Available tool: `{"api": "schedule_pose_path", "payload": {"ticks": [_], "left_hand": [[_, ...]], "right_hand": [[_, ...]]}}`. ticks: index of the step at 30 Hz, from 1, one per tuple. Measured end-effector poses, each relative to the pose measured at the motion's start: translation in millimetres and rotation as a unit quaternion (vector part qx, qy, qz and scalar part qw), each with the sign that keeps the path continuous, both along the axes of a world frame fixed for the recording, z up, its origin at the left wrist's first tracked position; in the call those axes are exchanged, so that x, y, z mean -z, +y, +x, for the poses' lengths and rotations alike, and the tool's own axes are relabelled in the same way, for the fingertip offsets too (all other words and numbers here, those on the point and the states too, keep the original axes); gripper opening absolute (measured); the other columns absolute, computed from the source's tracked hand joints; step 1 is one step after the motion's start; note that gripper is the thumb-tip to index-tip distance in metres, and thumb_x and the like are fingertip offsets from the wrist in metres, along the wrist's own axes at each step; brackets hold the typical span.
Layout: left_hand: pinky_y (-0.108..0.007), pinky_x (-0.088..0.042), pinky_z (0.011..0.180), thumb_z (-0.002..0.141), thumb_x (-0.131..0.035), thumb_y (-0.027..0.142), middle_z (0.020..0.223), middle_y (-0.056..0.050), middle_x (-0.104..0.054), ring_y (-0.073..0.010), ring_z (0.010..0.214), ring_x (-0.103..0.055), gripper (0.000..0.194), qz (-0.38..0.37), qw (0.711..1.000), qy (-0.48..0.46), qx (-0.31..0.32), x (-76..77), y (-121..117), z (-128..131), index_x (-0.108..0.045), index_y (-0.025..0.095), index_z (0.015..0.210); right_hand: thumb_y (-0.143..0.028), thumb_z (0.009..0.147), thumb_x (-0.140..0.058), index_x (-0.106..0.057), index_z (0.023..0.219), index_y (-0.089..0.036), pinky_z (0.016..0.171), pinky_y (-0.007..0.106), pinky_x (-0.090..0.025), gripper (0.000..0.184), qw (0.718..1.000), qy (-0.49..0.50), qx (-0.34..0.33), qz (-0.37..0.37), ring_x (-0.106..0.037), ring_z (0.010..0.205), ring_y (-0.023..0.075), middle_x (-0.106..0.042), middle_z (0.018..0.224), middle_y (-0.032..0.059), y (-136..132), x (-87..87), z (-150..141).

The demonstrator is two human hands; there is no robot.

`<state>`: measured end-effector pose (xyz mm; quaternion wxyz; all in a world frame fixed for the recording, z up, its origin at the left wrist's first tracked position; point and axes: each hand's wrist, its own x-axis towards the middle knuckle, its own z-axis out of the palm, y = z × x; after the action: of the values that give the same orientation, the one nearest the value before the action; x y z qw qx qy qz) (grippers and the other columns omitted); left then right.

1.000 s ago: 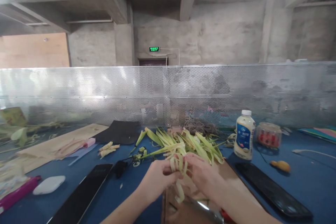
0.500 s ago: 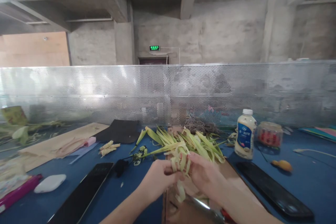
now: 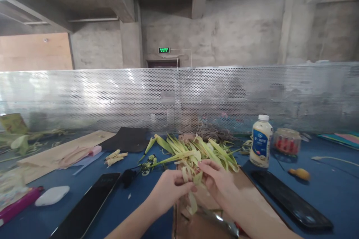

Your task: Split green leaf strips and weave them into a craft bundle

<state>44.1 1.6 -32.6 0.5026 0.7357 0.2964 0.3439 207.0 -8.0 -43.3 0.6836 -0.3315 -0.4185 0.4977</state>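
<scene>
Pale green corn husk strips, curled into loops, are pinched between the thumb and fingers of my left hand. One strip hangs down below the fingers over the brown board. Close on the right, my right hand has its thumb and fingertips together at the edge of the same husk strips. Behind both hands lies a pile of loose corn husks. A shiny metal blade rests on the board under my right wrist; its handle is mostly hidden.
Left are a black phone, a white oval case, dried husk pieces and brown paper. Right stand a milk bottle and a jar, with another dark phone nearer. A perforated metal screen runs behind.
My right hand has shifted slightly and its fingers have changed position on the husk strips. A strip beside its fingertips now sits differently. My left hand keeps its pinch.
</scene>
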Motion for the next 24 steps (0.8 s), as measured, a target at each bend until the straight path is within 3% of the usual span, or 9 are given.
{"api": "schedule_pose_path", "payload": {"ticks": [2, 4, 8, 14, 19, 24], "left_hand": [[-0.026, -0.043, 0.07, 0.072, -0.059, 0.026, 0.083, -0.008, -0.068, -0.0199, 0.08, -0.06, 0.021, -0.014, 1.0, -0.007, 0.007, 0.9, -0.1, 0.0, -0.067, 0.01, 0.083], [-0.025, -0.043, 0.068, 0.072, -0.059, 0.027, 0.084, -0.008, -0.069, -0.0187, 0.079, -0.061, 0.022, -0.031, 0.999, -0.016, 0.011, 0.9, -0.7, 0.7, -0.067, 0.01, 0.083], [-0.022, -0.04, 0.061, 0.07, -0.06, 0.026, 0.082, -0.007, -0.069, -0.0143, 0.069, -0.059, 0.021, -0.068, 0.997, -0.019, 0.007, -0.9, -3.3, 3.1, -0.067, 0.01, 0.083], [-0.019, -0.031, 0.051, 0.067, -0.062, 0.024, 0.072, -0.006, -0.068, -0.0075, 0.052, -0.048, 0.018, -0.117, 0.993, -0.03, -0.011, -0.8, -7.3, 4.7, -0.068, 0.009, 0.076], [-0.02, -0.031, 0.053, 0.066, -0.065, 0.032, 0.079, -0.01, -0.068, -0.0072, 0.052, -0.045, 0.028, -0.174, 0.983, -0.05, -0.014, 2.5, -7.1, 5.6, -0.068, 0.008, 0.081], [-0.019, -0.03, 0.053, 0.063, -0.069, 0.033, 0.079, -0.01, -0.068, -0.0051, 0.05, -0.042, 0.029, -0.206, 0.975, -0.08, -0.007, 1.2, -8.4, 6.3, -0.067, 0.008, 0.078]], "right_hand": [[-0.031, 0.06, -0.073, -0.057, 0.071, -0.018, 0.058, 0.025, -0.043, 0.023, 0.999, -0.028, 0.018, -0.011, -0.055, 0.062, 0.0139, -0.058, 0.069, -0.0003, 4.5, 5.7, 2.5], [-0.034, 0.061, -0.071, -0.057, 0.081, -0.019, 0.06, 0.028, -0.043, 0.028, 0.99, -0.115, 0.073, -0.022, -0.055, 0.065, 0.0159, -0.057, 0.07, -0.0004, 6.8, 8.5, 5.2], [-0.035, 0.06, -0.066, -0.058, 0.091, -0.018, 0.063, 0.032, -0.043, 0.036, 0.92, -0.328, 0.212, -0.014, -0.053, 0.065, 0.0191, -0.058, 0.071, 0.0008, 2.8, 4.2, 7.4], [-0.036, 0.066, -0.057, -0.055, 0.108, -0.016, 0.072, 0.034, -0.044, 0.046, 0.874, -0.411, 0.255, 0.036, -0.054, 0.081, 0.0228, -0.058, 0.098, 0.0074, -4.1, 2.1, 5.0], [-0.042, 0.065, -0.057, -0.055, 0.112, -0.011, 0.079, 0.036, -0.043, 0.057, 0.881, -0.409, 0.236, -0.028, -0.055, 0.088, 0.0249, -0.057, 0.107, 0.0123, -2.5, 4.7, 4.5], [-0.04, 0.07, -0.047, -0.058, 0.103, -0.01, 0.086, 0.035, -0.043, 0.046, 0.91, -0.362, 0.177, -0.098, -0.055, 0.1, 0.0255, -0.06, 0.109, 0.0139, 0.2, 5.0, 4.5]]}}
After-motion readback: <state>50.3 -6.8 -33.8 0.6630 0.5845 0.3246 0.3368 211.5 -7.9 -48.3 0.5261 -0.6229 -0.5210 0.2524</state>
